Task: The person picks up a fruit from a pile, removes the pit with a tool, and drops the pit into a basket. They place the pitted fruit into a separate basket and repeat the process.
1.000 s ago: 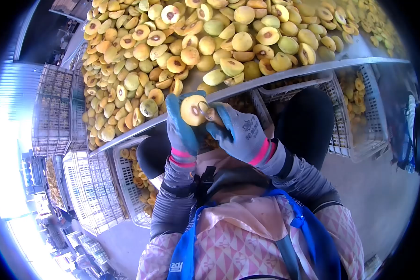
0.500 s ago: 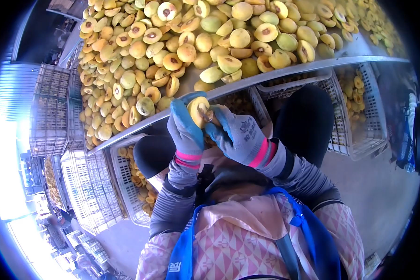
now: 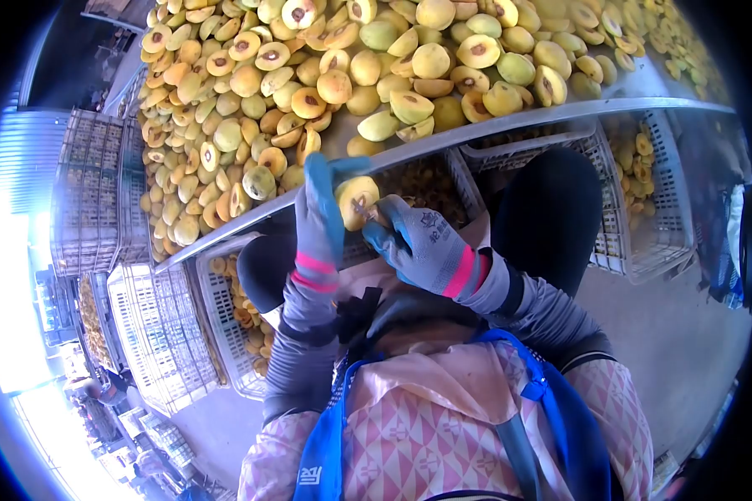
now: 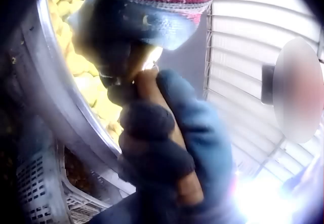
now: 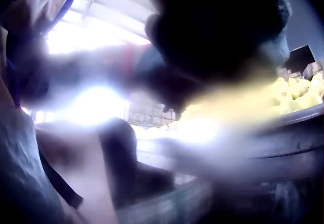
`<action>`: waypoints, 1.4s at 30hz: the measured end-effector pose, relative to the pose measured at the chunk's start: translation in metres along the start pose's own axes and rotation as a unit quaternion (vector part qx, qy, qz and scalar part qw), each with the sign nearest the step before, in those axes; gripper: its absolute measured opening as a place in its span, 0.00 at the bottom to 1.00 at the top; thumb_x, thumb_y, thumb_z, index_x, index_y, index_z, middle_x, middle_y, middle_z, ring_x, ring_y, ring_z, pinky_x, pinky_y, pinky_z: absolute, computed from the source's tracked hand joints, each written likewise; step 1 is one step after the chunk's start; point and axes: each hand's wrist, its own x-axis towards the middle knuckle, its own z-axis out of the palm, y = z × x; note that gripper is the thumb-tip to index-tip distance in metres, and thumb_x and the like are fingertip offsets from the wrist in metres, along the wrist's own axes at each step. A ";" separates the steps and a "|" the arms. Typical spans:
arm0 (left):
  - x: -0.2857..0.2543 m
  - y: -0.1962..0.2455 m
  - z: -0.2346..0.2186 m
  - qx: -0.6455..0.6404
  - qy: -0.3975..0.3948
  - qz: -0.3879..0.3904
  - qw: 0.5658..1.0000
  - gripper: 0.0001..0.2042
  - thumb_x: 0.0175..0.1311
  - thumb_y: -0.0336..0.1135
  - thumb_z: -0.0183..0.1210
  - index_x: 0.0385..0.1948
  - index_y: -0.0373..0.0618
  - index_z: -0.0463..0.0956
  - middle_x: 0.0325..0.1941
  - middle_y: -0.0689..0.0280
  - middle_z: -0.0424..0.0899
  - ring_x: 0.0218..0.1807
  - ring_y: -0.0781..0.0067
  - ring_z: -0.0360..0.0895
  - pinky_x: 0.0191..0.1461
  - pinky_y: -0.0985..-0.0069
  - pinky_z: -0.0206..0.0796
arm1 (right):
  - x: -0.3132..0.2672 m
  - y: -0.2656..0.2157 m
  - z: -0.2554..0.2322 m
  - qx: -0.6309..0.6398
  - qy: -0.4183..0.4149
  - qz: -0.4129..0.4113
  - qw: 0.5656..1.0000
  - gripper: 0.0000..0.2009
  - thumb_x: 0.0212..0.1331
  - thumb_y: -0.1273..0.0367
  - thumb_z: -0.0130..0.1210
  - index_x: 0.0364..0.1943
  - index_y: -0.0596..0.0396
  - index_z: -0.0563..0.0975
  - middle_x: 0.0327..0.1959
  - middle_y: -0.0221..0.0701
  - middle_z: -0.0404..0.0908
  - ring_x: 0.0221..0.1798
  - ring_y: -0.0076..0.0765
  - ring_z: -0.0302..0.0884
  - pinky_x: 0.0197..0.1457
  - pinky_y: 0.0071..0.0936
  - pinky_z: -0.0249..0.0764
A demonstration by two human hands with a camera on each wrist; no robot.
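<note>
A halved yellow fruit (image 3: 357,200) with a brown pit is held up in front of my chest, just below the table's rim. My left hand (image 3: 330,188), in a grey and blue glove, grips it from the left with the fingers curled round its back. My right hand (image 3: 384,219), in the same kind of glove, is curled round a small brown-handled tool (image 4: 169,133) whose tip sits at the fruit's pit. In the left wrist view the gloved fingers and a bright piece of the fruit (image 4: 148,58) fill the frame. The right wrist view is blurred and shows only a dark glove (image 5: 212,27).
A metal table (image 3: 510,127) heaped with several whole and halved yellow fruit (image 3: 326,67) runs across the top. White plastic crates (image 3: 226,317) holding fruit stand under it, and empty crates (image 3: 92,192) are stacked at left. Concrete floor (image 3: 677,342) lies at right.
The left hand has turned the fruit so its cut face points to the right, and the hand now shows edge-on. Both hands have stayed together, and the right hand has dropped slightly.
</note>
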 end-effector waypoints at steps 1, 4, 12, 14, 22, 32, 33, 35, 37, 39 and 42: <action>-0.003 -0.001 0.011 0.000 -0.001 0.001 1.000 0.20 0.65 0.38 0.56 0.54 0.36 0.70 0.44 0.60 0.81 0.44 0.64 0.78 0.53 0.71 0.68 | 0.002 0.000 -0.001 -0.001 0.001 -0.001 1.000 0.12 0.62 0.63 0.55 0.39 0.56 0.69 0.21 0.44 0.76 0.25 0.54 0.77 0.27 0.45 0.70; -0.016 -0.011 0.027 -0.106 0.155 0.040 0.982 0.17 0.74 0.41 0.45 0.44 0.34 0.77 0.41 0.63 0.81 0.40 0.73 0.75 0.47 0.76 0.68 | 0.003 -0.004 -0.004 0.012 0.002 -0.012 1.000 0.11 0.64 0.64 0.53 0.40 0.57 0.69 0.23 0.46 0.76 0.27 0.56 0.78 0.29 0.45 0.70; -0.024 -0.001 0.011 -0.111 0.074 0.028 0.991 0.21 0.69 0.48 0.52 0.45 0.36 0.78 0.45 0.59 0.83 0.36 0.73 0.78 0.43 0.77 0.70 | 0.013 0.008 -0.023 0.488 -0.263 0.320 0.768 0.09 0.67 0.65 0.50 0.41 0.58 0.72 0.24 0.41 0.77 0.22 0.46 0.77 0.25 0.36 0.71; -0.023 -0.006 0.007 -0.078 0.058 0.027 0.995 0.20 0.69 0.48 0.52 0.45 0.36 0.78 0.44 0.59 0.83 0.37 0.72 0.78 0.43 0.76 0.70 | 0.012 -0.003 -0.027 0.454 -0.250 0.292 0.804 0.09 0.68 0.65 0.49 0.41 0.58 0.72 0.23 0.36 0.77 0.20 0.38 0.76 0.23 0.31 0.70; -0.020 -0.005 0.004 -0.014 0.016 0.005 1.000 0.22 0.71 0.49 0.48 0.41 0.35 0.80 0.42 0.60 0.84 0.41 0.73 0.79 0.49 0.77 0.70 | 0.010 -0.013 -0.032 0.488 -0.250 0.273 0.790 0.14 0.69 0.58 0.50 0.41 0.56 0.73 0.20 0.27 0.74 0.13 0.24 0.70 0.14 0.22 0.65; -0.019 -0.016 0.011 0.020 0.017 -0.010 1.000 0.13 0.70 0.38 0.52 0.41 0.37 0.80 0.33 0.61 0.84 0.29 0.75 0.79 0.37 0.77 0.70 | -0.008 0.012 -0.005 -0.154 -0.058 -0.022 0.986 0.14 0.56 0.65 0.56 0.44 0.56 0.73 0.24 0.36 0.79 0.25 0.44 0.79 0.28 0.37 0.74; -0.018 -0.017 0.009 0.021 -0.003 -0.014 1.000 0.13 0.70 0.38 0.52 0.41 0.38 0.80 0.32 0.61 0.84 0.29 0.75 0.79 0.38 0.76 0.70 | -0.007 0.009 -0.007 -0.163 -0.084 0.001 0.983 0.16 0.53 0.67 0.57 0.45 0.56 0.73 0.26 0.40 0.80 0.29 0.48 0.80 0.32 0.41 0.75; -0.014 -0.022 0.004 0.009 -0.011 0.020 1.000 0.13 0.70 0.38 0.52 0.40 0.38 0.81 0.33 0.61 0.84 0.29 0.74 0.79 0.39 0.76 0.70 | -0.007 0.009 -0.008 -0.159 -0.069 -0.024 0.984 0.15 0.54 0.66 0.57 0.45 0.56 0.73 0.28 0.41 0.81 0.29 0.49 0.80 0.32 0.42 0.74; -0.014 -0.022 0.003 -0.002 -0.019 0.057 0.998 0.13 0.70 0.39 0.52 0.40 0.38 0.81 0.33 0.61 0.84 0.29 0.73 0.79 0.40 0.75 0.70 | -0.005 0.009 -0.010 -0.157 -0.052 -0.052 0.985 0.14 0.56 0.66 0.57 0.45 0.56 0.73 0.29 0.42 0.81 0.30 0.51 0.80 0.32 0.43 0.74; -0.016 -0.020 0.004 0.028 -0.001 0.080 0.996 0.14 0.70 0.39 0.51 0.40 0.39 0.81 0.34 0.61 0.85 0.30 0.70 0.79 0.42 0.75 0.70 | -0.002 0.007 -0.014 -0.041 -0.093 0.021 0.995 0.11 0.61 0.65 0.55 0.43 0.56 0.75 0.31 0.45 0.81 0.33 0.55 0.79 0.34 0.45 0.73; -0.017 -0.016 0.009 -0.007 0.015 0.113 0.993 0.15 0.72 0.40 0.50 0.41 0.38 0.81 0.36 0.60 0.85 0.32 0.70 0.79 0.44 0.75 0.70 | 0.000 0.001 -0.017 0.102 -0.089 0.062 0.989 0.10 0.64 0.65 0.54 0.41 0.56 0.77 0.33 0.47 0.81 0.36 0.58 0.78 0.37 0.44 0.73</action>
